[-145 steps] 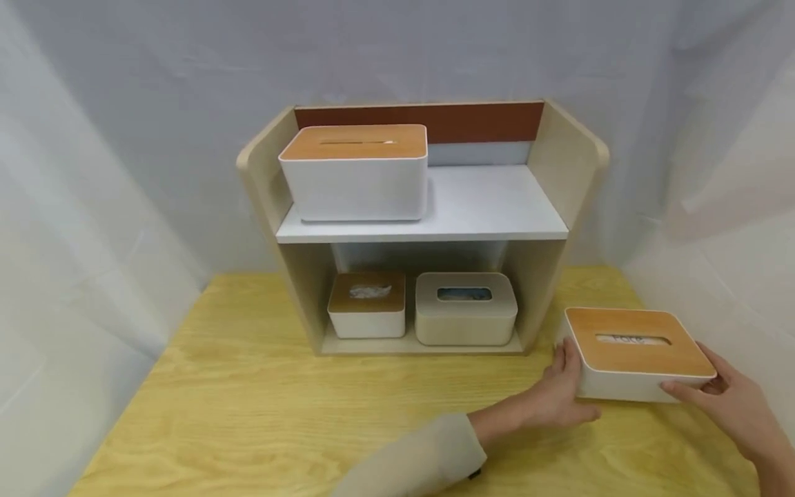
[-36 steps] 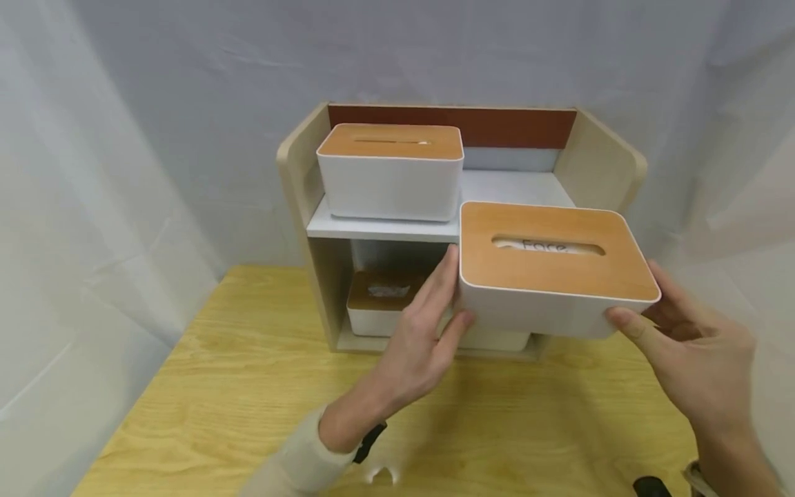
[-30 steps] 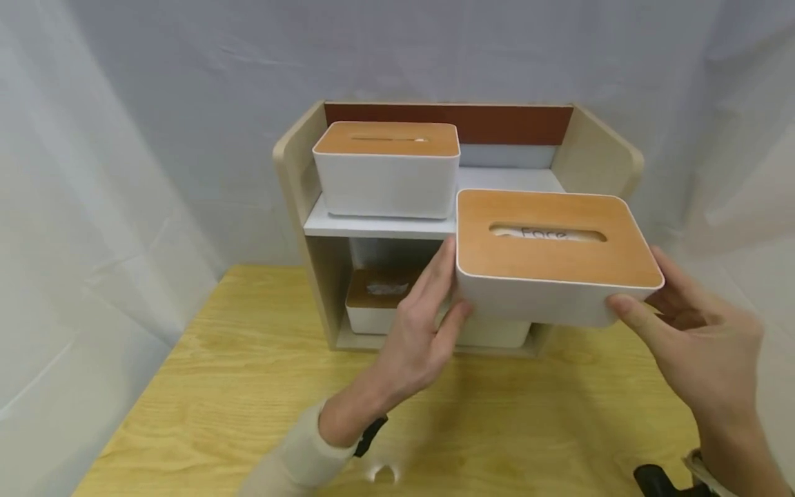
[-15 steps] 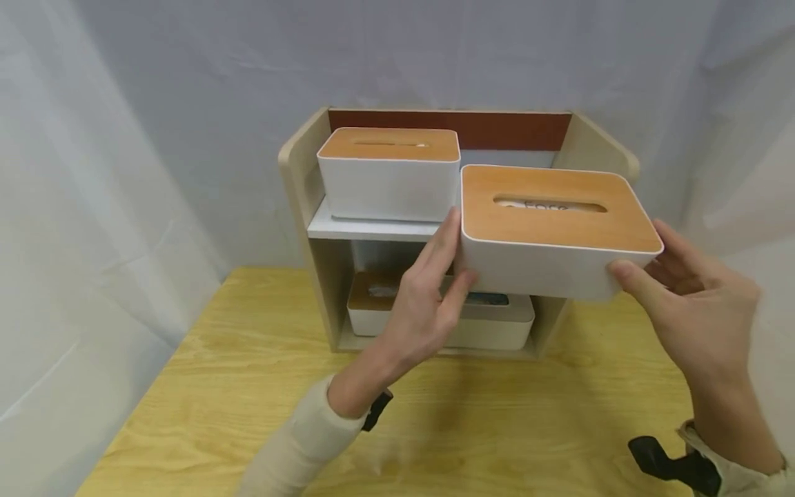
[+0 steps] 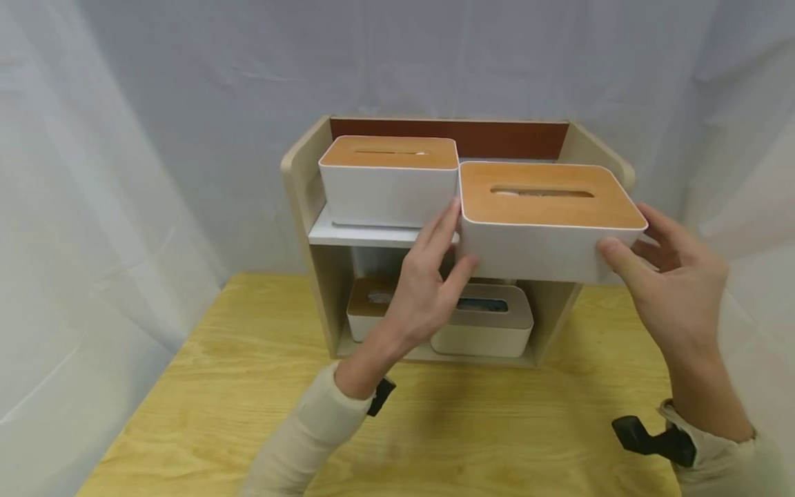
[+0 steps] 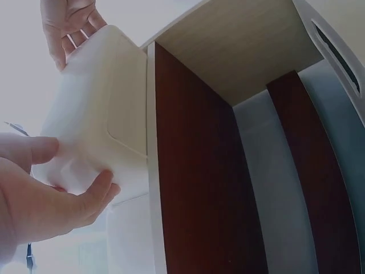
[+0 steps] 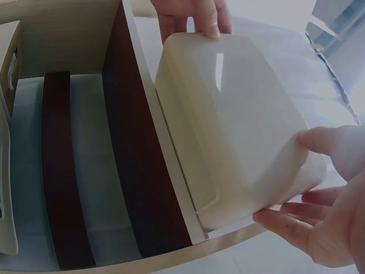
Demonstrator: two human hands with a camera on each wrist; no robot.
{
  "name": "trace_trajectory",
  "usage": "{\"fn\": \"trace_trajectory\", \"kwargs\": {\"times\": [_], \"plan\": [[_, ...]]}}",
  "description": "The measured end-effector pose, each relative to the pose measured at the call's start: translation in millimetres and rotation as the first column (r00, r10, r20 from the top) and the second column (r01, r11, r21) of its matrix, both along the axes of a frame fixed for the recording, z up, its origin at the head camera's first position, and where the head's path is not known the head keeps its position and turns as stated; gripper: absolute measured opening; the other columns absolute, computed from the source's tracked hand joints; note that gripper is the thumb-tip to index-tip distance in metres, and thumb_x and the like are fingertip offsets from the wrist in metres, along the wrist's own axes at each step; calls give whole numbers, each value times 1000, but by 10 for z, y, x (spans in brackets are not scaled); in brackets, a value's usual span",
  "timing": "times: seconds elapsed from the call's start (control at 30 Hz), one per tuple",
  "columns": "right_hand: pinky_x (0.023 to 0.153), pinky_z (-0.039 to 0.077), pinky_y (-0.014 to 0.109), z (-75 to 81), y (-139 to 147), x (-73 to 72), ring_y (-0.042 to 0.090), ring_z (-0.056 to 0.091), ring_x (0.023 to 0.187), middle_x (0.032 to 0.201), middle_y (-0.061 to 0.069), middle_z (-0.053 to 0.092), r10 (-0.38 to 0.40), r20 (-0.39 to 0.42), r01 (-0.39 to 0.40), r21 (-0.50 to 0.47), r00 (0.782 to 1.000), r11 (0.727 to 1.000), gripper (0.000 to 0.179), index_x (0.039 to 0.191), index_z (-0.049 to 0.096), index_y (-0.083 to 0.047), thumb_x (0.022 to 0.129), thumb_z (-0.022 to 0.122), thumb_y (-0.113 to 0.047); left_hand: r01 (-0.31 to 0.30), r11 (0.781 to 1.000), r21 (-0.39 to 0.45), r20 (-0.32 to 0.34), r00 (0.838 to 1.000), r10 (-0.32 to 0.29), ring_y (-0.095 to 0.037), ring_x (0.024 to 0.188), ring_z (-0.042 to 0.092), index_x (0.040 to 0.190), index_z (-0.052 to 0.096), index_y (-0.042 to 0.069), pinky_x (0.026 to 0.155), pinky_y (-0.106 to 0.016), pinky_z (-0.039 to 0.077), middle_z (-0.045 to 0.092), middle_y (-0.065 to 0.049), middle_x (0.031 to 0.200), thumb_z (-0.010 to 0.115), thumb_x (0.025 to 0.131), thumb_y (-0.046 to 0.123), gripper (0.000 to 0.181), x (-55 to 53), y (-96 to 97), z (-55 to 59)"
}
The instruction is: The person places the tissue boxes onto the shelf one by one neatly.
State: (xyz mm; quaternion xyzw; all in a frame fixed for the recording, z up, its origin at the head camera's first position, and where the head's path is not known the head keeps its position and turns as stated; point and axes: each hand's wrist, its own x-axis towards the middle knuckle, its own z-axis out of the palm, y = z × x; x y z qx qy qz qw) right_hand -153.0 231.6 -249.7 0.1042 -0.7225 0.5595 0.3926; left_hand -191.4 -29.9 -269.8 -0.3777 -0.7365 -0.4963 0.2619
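Observation:
A white tissue box (image 5: pixel 528 250) with a wood-coloured slotted lid is held level at the right half of the upper shelf, its front part jutting past the shelf's front edge. My left hand (image 5: pixel 425 283) grips its left end, thumb on the front face and fingers along the side. At the opposite end, my right hand (image 5: pixel 673 290) holds the right front corner between thumb and fingers. Both wrist views show the box's pale underside (image 6: pixel 128 97) against the shelf edge (image 7: pixel 171 177); whether its weight rests there I cannot tell. A taller white tissue box (image 5: pixel 390 197) stands close on its left.
The two-tier shelf unit (image 5: pixel 319 290) stands on a yellow wood-grain table (image 5: pixel 248 414). Its lower tier holds a small brown-topped tissue box (image 5: pixel 363 324), partly behind my left hand, and a cream tissue box (image 5: pixel 487 338). Side panels (image 5: pixel 599 152) bound the upper shelf; white sheeting (image 5: pixel 186 103) hangs behind.
From the table at right, both hands have lifted the tissue box up and left to the upper shelf. Over the last second it rises and moves back, uncovering more of the cream box below.

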Motion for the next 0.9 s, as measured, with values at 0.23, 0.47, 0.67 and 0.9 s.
{"fn": "trace_trajectory", "kwargs": {"times": [0.23,0.47,0.67,0.9], "plan": [[75,54,12,9,-56,-92,13,67,93,124,8,65,-79,4,79,19,997,997,50,130,64,-4,81,76,3,-35,999,-6,25,999,35,-29,121,50,154,28,-3,94,-30,53,40,-23,143,59,99,8,65,-85,27,25],[71,53,13,-64,-67,-180,16,63,94,117,7,58,-40,-60,34,-101,997,994,50,127,57,-4,81,72,6,-80,997,-2,-14,997,80,-29,121,51,150,33,0,92,-34,53,43,-21,138,59,99,10,58,-187,66,6],[77,54,15,-254,-104,-243,16,64,99,112,4,56,-27,-180,13,-75,983,997,31,112,57,14,82,63,14,-181,983,32,-291,939,182,-29,108,52,132,43,1,84,-36,53,45,-21,124,59,98,4,38,-315,112,-87],[84,53,14,-374,-133,-268,16,58,108,120,-4,53,-65,-241,78,48,968,996,24,106,59,22,83,62,15,-244,969,31,-418,877,235,-33,111,53,128,50,5,77,-34,54,41,-24,129,57,96,-1,33,-338,104,-196]]}}
